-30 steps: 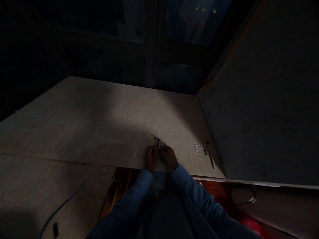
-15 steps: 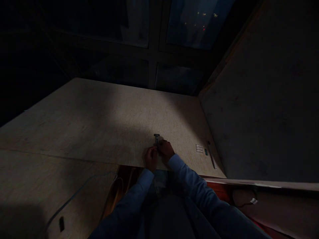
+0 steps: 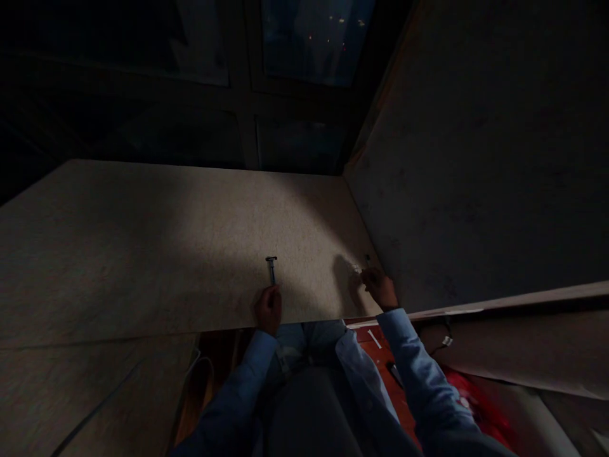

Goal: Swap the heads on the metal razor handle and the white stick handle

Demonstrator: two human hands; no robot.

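Observation:
My left hand [image 3: 269, 308] is closed around the handle of a T-shaped razor [image 3: 271, 269], its dark head pointing away from me above the pale board. Over at the right edge of the board, my right hand [image 3: 379, 289] has its fingers curled together. Whatever they pinch, if anything, is too dark to make out. Just beside those fingertips lies a small pale pack [image 3: 356, 268], partly in shadow. The dark tip of a thin stick-like item [image 3: 367, 258] shows beyond the hand, which hides the rest of it.
A pale board [image 3: 200, 241] spreads out under both hands. On the right rises a dark wall panel [image 3: 476, 158], and window frames [image 3: 245, 95] stand at the back. A grey cable [image 3: 95, 409] crosses the lower left. Below the board's edge is a red surface [image 3: 371, 346].
My right hand has left the razor and moved right to the small items by the wall panel. My left hand still holds the razor. The view has shifted to the right.

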